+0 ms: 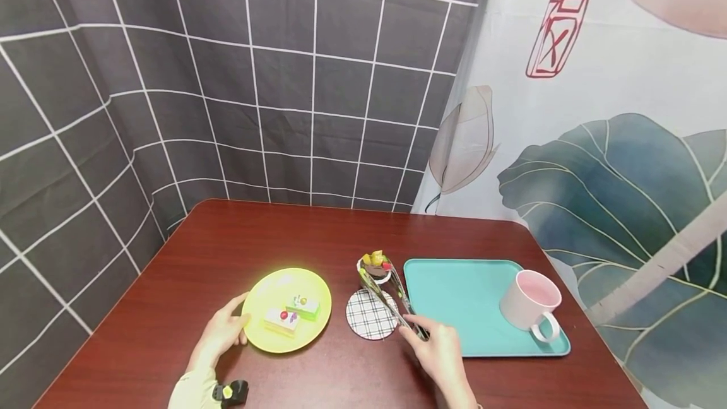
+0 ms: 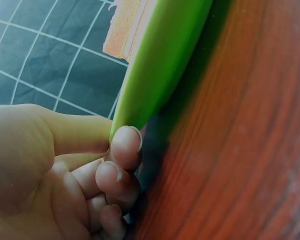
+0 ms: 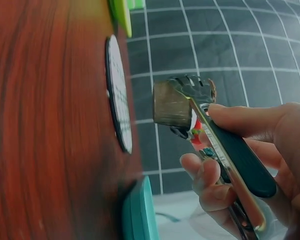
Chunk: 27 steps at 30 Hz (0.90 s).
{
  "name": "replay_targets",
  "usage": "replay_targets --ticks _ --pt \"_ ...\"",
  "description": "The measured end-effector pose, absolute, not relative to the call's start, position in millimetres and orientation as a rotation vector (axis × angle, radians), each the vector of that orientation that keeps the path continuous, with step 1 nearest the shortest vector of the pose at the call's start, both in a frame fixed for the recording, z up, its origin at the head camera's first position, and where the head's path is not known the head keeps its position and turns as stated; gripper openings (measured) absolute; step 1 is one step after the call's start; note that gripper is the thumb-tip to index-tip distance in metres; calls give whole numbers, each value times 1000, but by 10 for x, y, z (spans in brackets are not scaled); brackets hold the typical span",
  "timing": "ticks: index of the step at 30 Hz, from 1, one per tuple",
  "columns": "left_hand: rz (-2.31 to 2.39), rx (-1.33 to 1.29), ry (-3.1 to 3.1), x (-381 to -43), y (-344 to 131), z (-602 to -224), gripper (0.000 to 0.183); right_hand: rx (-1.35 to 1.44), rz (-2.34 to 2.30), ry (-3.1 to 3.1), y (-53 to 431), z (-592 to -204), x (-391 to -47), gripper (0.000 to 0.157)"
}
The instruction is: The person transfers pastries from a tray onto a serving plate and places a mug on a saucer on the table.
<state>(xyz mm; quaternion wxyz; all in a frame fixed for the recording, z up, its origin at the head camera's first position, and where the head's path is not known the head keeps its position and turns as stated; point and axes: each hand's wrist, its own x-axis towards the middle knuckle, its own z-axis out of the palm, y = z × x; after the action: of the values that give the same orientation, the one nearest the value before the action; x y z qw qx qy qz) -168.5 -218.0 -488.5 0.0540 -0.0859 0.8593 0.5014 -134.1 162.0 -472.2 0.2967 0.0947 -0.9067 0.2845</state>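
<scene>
Plainly, the left hand [image 1: 223, 328] pinches the left rim of the yellow plate [image 1: 260, 298], thumb against curled fingers, with two cake slices [image 1: 281, 322] on it. The right hand's [image 1: 440, 349] fingers close round the tongs [image 3: 246, 160], which grip a fruit-topped chocolate cupcake [image 3: 171, 105] above the table [image 1: 341, 384], beyond the plaid coaster [image 1: 366, 317], near the far left corner of the turquoise tray [image 1: 449, 295]. A pink mug [image 1: 518, 305] stands by the tray's right edge.

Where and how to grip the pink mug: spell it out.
Probably by the handle, from the near right: its loop juts from the pink mug toward the tray's near-right corner, and the mug stands mouth up. The right hand holds tongs, so free it first.
</scene>
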Motion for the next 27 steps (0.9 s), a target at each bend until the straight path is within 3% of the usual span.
replay_targets --ticks 27 --pt "1525 -233 2615 -1667 -2176 -4860 53 502 852 -2512 1109 -4724 -1343 8"
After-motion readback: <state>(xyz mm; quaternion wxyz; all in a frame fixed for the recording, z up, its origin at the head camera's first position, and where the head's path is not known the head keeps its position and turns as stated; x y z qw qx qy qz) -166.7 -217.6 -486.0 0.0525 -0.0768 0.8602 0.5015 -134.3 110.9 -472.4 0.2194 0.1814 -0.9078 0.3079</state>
